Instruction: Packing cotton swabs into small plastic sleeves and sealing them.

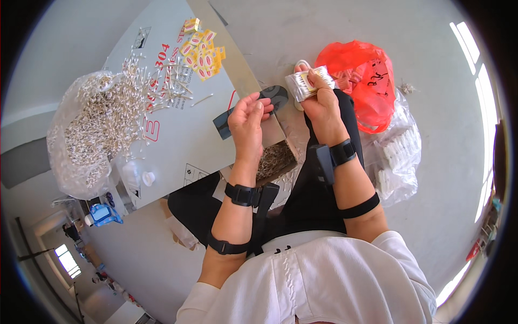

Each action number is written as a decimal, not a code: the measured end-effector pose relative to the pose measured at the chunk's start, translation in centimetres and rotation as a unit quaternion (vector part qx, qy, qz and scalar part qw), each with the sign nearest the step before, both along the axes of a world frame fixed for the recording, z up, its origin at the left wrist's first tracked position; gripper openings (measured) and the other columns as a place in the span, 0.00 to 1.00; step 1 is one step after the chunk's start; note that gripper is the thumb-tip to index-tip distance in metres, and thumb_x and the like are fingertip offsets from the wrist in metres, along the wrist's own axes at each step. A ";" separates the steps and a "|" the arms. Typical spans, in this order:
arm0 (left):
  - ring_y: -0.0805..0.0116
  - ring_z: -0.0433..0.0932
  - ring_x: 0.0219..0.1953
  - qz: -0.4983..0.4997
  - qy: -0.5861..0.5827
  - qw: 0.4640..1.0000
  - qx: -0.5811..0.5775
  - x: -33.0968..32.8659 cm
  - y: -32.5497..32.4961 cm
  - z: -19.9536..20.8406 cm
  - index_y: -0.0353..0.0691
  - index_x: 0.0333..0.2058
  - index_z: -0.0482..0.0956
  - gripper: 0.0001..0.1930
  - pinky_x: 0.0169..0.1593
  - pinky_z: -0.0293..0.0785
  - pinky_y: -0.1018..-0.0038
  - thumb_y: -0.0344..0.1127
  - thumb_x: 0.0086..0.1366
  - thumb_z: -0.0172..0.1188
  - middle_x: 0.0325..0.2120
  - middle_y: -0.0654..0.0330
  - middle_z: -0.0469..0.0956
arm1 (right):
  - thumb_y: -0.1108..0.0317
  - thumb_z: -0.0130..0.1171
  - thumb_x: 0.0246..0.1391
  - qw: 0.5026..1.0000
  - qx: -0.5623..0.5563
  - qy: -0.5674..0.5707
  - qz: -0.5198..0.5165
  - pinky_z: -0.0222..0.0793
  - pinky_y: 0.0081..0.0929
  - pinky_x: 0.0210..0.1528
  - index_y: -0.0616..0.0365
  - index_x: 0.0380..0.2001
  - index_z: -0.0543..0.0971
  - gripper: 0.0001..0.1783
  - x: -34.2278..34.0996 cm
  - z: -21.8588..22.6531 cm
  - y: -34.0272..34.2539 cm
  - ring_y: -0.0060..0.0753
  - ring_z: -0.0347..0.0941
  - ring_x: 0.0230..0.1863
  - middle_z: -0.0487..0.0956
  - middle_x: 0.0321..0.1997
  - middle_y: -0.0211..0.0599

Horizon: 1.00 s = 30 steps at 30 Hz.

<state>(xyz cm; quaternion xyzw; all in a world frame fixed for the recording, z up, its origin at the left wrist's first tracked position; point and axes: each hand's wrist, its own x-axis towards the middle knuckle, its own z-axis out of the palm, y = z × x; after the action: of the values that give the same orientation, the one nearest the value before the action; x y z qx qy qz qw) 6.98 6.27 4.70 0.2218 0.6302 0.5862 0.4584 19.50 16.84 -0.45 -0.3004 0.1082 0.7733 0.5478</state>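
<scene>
I saw the pack of cotton swabs (pixel 304 85) up in the right hand (pixel 325 110), past the desk's side edge and over the space by the right leg. The fingers of that hand were closed on it, with the thumb pressed on top. The pack was close to a white shoe (pixel 301 65) and just beside the red bag (pixel 372 109), so I had little room on that side.

The left hand (pixel 248 121) was over the edge of the desk (pixel 178 141). Its fingers were loose and a bit bent, the palm was turned up and in, and I saw them hold nothing. A dark strip (pixel 222 126) lay at that hand, near the edge; I could not tell if they touched. There was a gap between the two hands.

Below the left hand, right by the desk corner, I saw a brown box (pixel 294 157) with swabs inside. Loose swabs (pixel 175 81) were spread over the middle of the desk, and yellow cards (pixel 204 56) sat in a pile near the far part of the side edge. A big clear bag (pixel 58 121) full of swabs filled the left end.

On the right, a clear bag of white packs (pixel 399 156) was next to the red bag. Past them, the grey floor (pixel 445 108) went on wide.
</scene>
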 end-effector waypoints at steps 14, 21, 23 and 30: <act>0.59 0.75 0.45 -0.211 0.522 0.810 0.166 -3.6 -6.1 6.2 0.40 0.30 0.79 0.12 0.45 0.76 0.66 0.20 0.43 0.64 0.44 0.61 0.77 | 0.69 0.52 0.64 0.918 -0.074 0.028 0.389 0.78 0.29 0.44 0.59 0.47 0.73 0.11 -2.7 6.8 -8.1 0.34 0.79 0.41 0.80 0.41 0.38; 0.60 0.76 0.41 -0.164 0.575 0.781 0.179 -4.6 -7.9 3.6 0.37 0.27 0.77 0.09 0.42 0.76 0.68 0.21 0.45 0.67 0.34 0.61 0.78 | 0.65 0.52 0.64 0.911 -0.057 -0.014 0.409 0.79 0.43 0.44 0.65 0.44 0.70 0.13 -4.7 3.6 -9.2 0.44 0.79 0.40 0.78 0.45 0.49; 0.60 0.76 0.40 -0.136 0.556 0.802 0.171 -4.7 -8.1 3.0 0.36 0.27 0.77 0.09 0.41 0.76 0.68 0.21 0.46 0.66 0.32 0.61 0.78 | 0.64 0.53 0.65 0.910 -0.043 -0.025 0.411 0.78 0.45 0.44 0.65 0.45 0.70 0.14 -4.2 4.5 -9.3 0.44 0.79 0.40 0.78 0.45 0.49; 0.59 0.76 0.39 -0.108 0.541 0.812 0.191 -5.4 -7.1 2.5 0.35 0.28 0.77 0.08 0.40 0.76 0.67 0.22 0.48 0.66 0.32 0.60 0.78 | 0.74 0.59 0.55 0.731 0.328 -0.454 0.390 0.71 0.19 0.30 0.62 0.34 0.79 0.04 -0.1 6.6 -8.7 0.18 0.77 0.36 0.77 0.49 0.40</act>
<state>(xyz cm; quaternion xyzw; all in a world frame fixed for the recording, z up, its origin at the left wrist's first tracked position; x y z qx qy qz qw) 1.61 -0.86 7.21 0.6530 0.6235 0.4267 0.0525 19.36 8.11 6.19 -0.4335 -0.5405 0.6776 0.2468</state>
